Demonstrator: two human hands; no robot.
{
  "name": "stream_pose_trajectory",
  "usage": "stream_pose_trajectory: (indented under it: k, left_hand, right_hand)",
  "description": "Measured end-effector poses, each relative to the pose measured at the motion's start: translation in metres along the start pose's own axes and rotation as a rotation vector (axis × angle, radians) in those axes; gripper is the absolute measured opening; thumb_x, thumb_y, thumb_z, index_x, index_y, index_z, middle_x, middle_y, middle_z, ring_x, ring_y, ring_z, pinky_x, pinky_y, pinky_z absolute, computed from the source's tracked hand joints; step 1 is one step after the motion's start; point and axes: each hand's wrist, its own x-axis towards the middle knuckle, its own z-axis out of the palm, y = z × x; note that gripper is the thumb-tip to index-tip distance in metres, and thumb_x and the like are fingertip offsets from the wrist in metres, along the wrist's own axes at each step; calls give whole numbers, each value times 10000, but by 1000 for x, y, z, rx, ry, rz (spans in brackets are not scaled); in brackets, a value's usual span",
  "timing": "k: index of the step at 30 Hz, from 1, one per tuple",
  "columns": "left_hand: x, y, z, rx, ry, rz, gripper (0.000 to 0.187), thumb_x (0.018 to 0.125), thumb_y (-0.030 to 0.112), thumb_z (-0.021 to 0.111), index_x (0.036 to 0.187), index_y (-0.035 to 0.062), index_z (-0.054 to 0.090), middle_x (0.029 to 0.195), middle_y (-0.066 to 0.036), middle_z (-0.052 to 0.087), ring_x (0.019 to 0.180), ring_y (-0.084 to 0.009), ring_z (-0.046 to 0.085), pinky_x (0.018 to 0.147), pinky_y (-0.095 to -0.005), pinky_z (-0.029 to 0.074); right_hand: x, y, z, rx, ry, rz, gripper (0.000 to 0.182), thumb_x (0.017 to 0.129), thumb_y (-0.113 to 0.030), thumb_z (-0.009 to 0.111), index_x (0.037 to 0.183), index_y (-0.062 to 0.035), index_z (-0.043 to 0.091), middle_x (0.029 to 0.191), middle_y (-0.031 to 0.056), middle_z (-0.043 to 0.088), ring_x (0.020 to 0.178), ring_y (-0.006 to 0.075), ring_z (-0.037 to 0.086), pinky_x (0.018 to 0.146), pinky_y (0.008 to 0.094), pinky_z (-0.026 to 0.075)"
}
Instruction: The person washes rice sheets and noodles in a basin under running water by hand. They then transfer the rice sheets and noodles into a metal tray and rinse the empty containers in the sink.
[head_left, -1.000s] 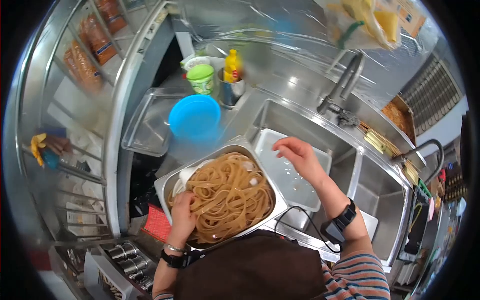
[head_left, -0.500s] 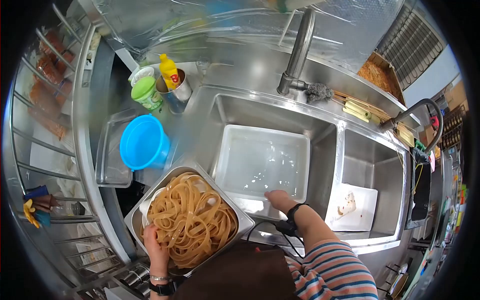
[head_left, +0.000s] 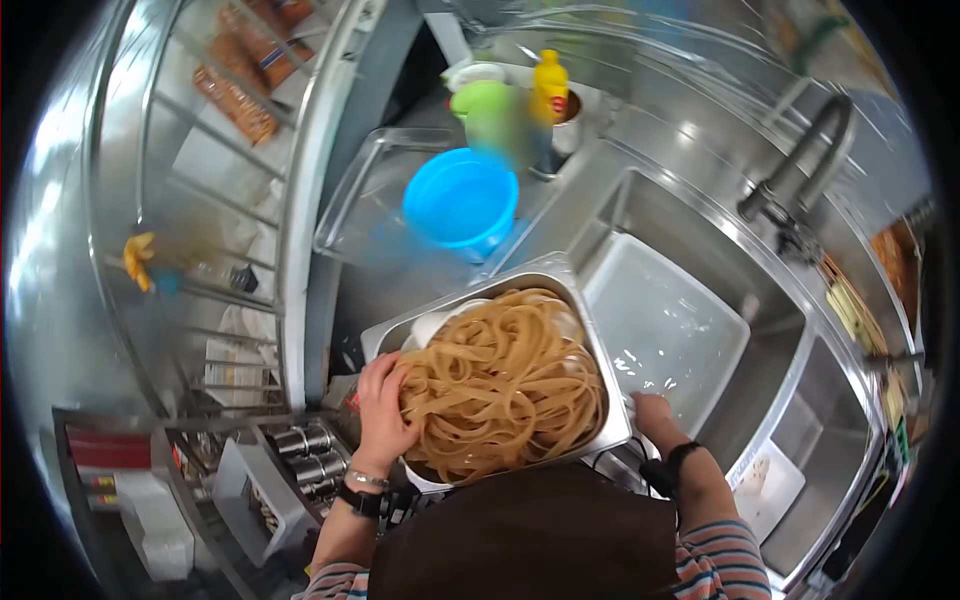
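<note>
A rectangular metal pan (head_left: 588,368) stands in front of me, heaped with wide brown noodles (head_left: 500,385). Some smooth white pieces (head_left: 432,328) show under the noodles at the far side. My left hand (head_left: 385,415) is closed over the pan's left rim, its fingertips against the noodles and its thumb lower down. At the opposite side, my right hand (head_left: 652,412) is curled by the right rim; its fingertips are partly hidden there. Just beyond that hand, a white tub (head_left: 665,315) of clear water sits in the sink (head_left: 775,345).
A blue bucket (head_left: 460,205), a clear lid (head_left: 345,205), a green-lidded tub (head_left: 480,100) and a yellow bottle (head_left: 550,88) stand behind the pan. A faucet (head_left: 815,165) rises over the sink. Left is a barred rack (head_left: 215,130); below it, a grey bin (head_left: 265,495).
My view has swung left, so everything appears shifted right and rotated. My right hand has drawn back from the white tub's front edge to the pan's right side. My left hand stays at the pan.
</note>
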Motion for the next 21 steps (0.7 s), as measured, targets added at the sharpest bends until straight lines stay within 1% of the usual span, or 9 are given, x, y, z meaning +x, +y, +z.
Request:
stream_pose_trajectory:
  k: [4, 6, 8, 9, 10, 12, 14, 16, 21]
  left_hand:
    - [-11, -10, 0, -152, 89, -46, 810, 564, 130, 741, 1303, 58, 417, 1341, -189, 415, 1236, -397, 404, 1083, -509, 289]
    - [-16, -8, 5, -122, 124, -81, 819, 615, 93, 737, 1348, 41, 373, 1379, -203, 364, 1256, -386, 394, 1089, -479, 285]
    - [-21, -4, 16, -484, 279, -572, 812, 688, 48, 722, 1393, 30, 321, 1423, -203, 306, 1277, -350, 386, 1052, -422, 355]
    - [-31, -21, 24, -274, 287, -513, 722, 745, -4, 700, 1384, 11, 363, 1381, -182, 403, 1234, -271, 456, 991, -354, 424]
    - [-37, -30, 24, -281, 285, -512, 722, 745, -4, 700, 1384, 11, 363, 1381, -182, 403, 1234, -271, 456, 991, -354, 424]
    - [-39, -41, 30, -760, 72, -676, 564, 777, -33, 679, 1303, -4, 477, 1257, -131, 554, 1117, -192, 549, 931, -309, 465]
    - [-32, -33, 27, -853, 148, -656, 306, 854, -23, 605, 1157, -11, 570, 1025, -44, 662, 925, -138, 612, 843, -274, 491]
    - [-36, -44, 30, -872, 147, -668, 344, 849, -49, 608, 1189, -9, 577, 1120, -64, 650, 1001, -146, 604, 890, -274, 474]
    - [-22, -37, 16, -959, 110, -690, 284, 877, -18, 599, 1161, -7, 594, 1089, -41, 656, 965, -118, 604, 854, -255, 482]
  right_hand:
    - [0, -2, 16, 6, -25, 42, 315, 825, -105, 556, 1134, -139, 603, 950, 147, 684, 935, 334, 659, 793, 445, 513]
    - [-1, -4, 14, -8, -57, 55, 328, 820, -121, 568, 1145, -139, 601, 962, 147, 685, 937, 333, 659, 800, 442, 513]
    - [-10, -9, 9, -20, -99, 76, 342, 814, -138, 581, 1156, -139, 598, 974, 147, 686, 939, 331, 660, 808, 440, 513]
    - [-16, -18, -4, 6, -109, 80, 357, 806, -158, 596, 1163, -138, 600, 997, 150, 683, 951, 332, 656, 822, 436, 513]
    - [-18, -25, -13, 34, -115, 88, 373, 798, -178, 611, 1169, -138, 602, 1020, 154, 681, 964, 332, 653, 836, 431, 513]
    - [-15, -21, -10, 36, -150, 47, 400, 776, -216, 638, 1167, -133, 612, 1057, 159, 672, 998, 330, 642, 862, 426, 508]
    - [-14, -18, -8, -39, -172, -42, 381, 743, -209, 648, 1115, -125, 631, 1058, 140, 672, 1008, 316, 638, 864, 435, 503]
    - [-34, -30, -54, -1, -123, -106, 370, 724, -152, 613, 1093, -131, 638, 1004, 152, 676, 978, 337, 636, 835, 443, 507]
    - [-40, 7, -114, 150, 7, -160, 331, 777, -206, 618, 1073, -59, 627, 980, 197, 663, 959, 381, 622, 809, 466, 493]
